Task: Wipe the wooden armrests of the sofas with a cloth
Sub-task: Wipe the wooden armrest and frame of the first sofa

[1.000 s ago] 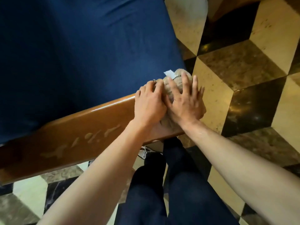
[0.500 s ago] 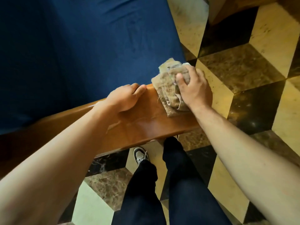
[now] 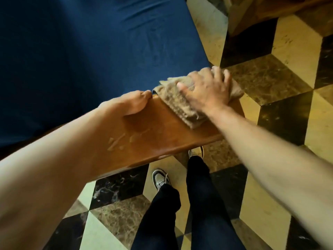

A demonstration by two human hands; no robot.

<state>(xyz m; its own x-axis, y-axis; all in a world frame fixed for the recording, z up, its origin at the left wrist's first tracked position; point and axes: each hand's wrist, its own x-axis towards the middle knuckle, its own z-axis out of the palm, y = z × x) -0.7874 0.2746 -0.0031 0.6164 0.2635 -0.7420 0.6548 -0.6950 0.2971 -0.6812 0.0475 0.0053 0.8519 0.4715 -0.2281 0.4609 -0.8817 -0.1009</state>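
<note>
A polished brown wooden armrest [image 3: 162,136] runs from lower left to the right, beside the dark blue sofa seat [image 3: 90,51]. A beige woven cloth [image 3: 178,105] lies flat on the armrest's right end. My right hand [image 3: 207,91] presses down on the cloth with fingers spread over it. My left hand [image 3: 129,103] rests on the armrest's far edge just left of the cloth, fingers curled over the edge toward the seat. Wet streaks [image 3: 122,139] show on the wood near my left forearm.
Below the armrest are my dark trouser legs [image 3: 180,204] and two shoes [image 3: 160,178] on a marble floor [image 3: 270,78] patterned in cream, brown and black. Another wooden piece of furniture [image 3: 270,11] stands at the top right.
My left hand left the cloth and slid left onto the armrest edge. My right hand unfolded the bunched cloth and now presses it flat on the armrest end.
</note>
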